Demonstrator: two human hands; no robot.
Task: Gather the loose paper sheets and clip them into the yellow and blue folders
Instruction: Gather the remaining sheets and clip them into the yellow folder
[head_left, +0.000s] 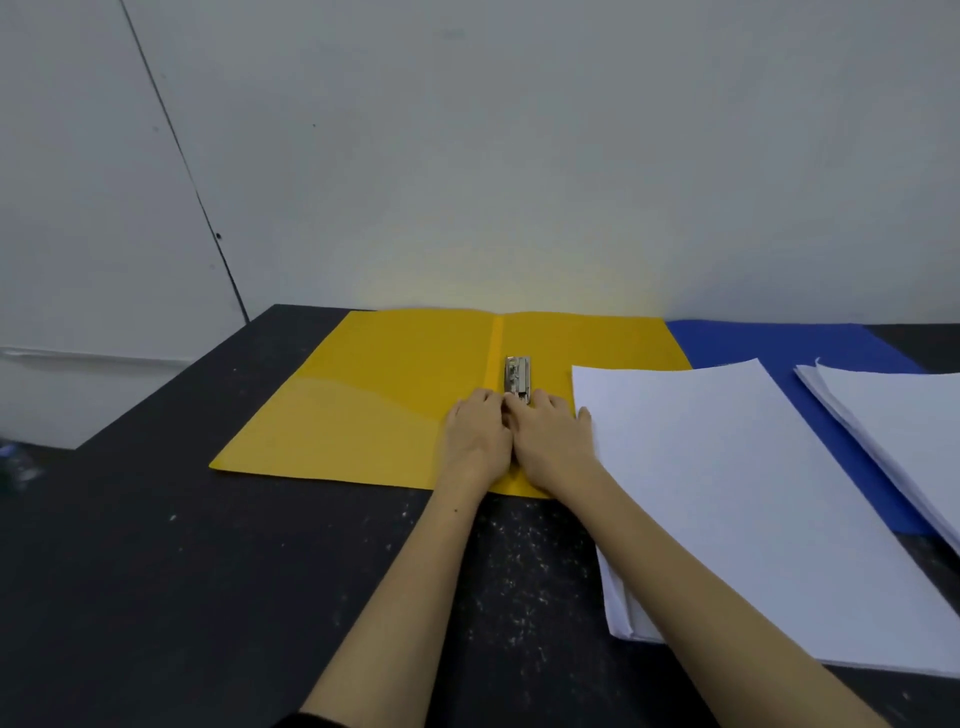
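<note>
Both hands meet at the near end of the metal clip (517, 379), which serves as the landmark here. Left hand (478, 434) and right hand (551, 437) lie knuckle to knuckle, palms down, fingertips curled onto the clip's near end; the fingers hide the contact, so I cannot tell whether either hand is pinching the lever or only pressing on it. No paper is in either hand. The clip sits just right of the spine of the yellow folder (363, 410), which lies open and flat on the dark table (208, 597), covers spreading left and right of the clip. No sheets are under the clip; it appears empty. Right of the clip, a stack of white paper (727, 493) lies with its left edge over the yellow folder's right cover, and the right forearm crosses its near corner. Under and beyond that stack lies the blue folder (769, 345), far right of the clip. A second stack (898, 415) rests farther right still, partly out of frame. Judgement: the step in hand is opening the clip, with the filing itself not yet begun. Risks: a sprung lever could snap back on the fingertips if the press slips; the folder may slide on the table if force goes sideways; the right forearm could drag or fan the nearer stack, skewing its edges so sheets clip in crooked.
</note>
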